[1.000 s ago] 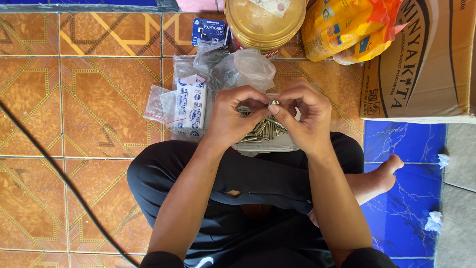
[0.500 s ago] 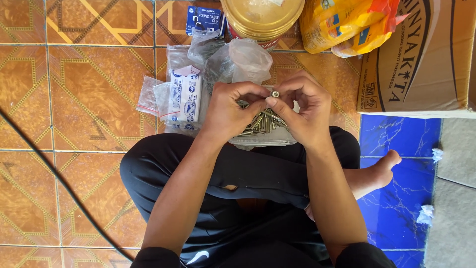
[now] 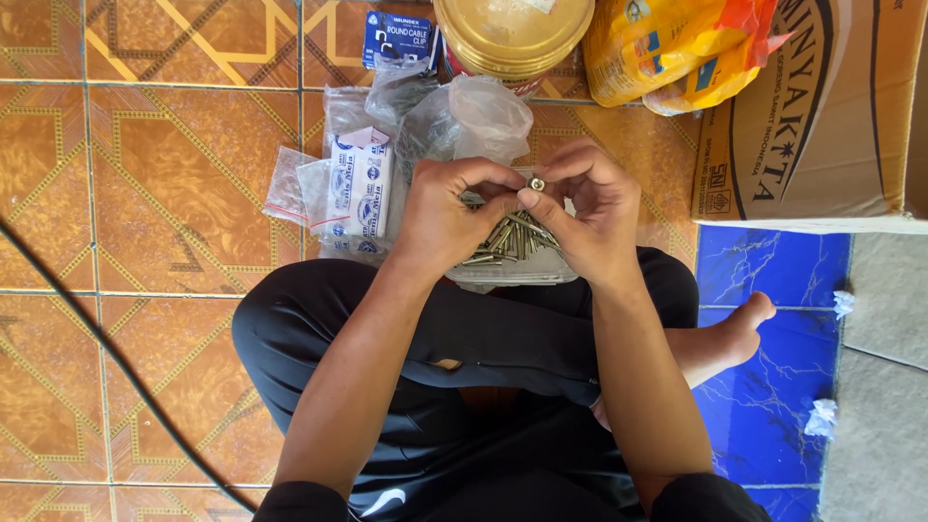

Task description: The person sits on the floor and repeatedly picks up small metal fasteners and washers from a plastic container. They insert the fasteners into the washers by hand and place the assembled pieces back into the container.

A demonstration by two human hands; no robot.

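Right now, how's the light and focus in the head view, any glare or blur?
Head view: bright even daylight, sharp throughout; soft sheen on the gold lid and clear bags; left hand and right hand unblurred; shadow falls under the hands on the screws.

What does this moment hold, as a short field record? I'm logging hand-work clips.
left hand: pinching the small round metal piece
right hand: pinching the same piece from the other side
beneath hands: pile of slim metal screws in a clear plastic tray
left of hands: clear plastic packets with white labels
floor: brown patterned tiles
far right: brown cardboard box
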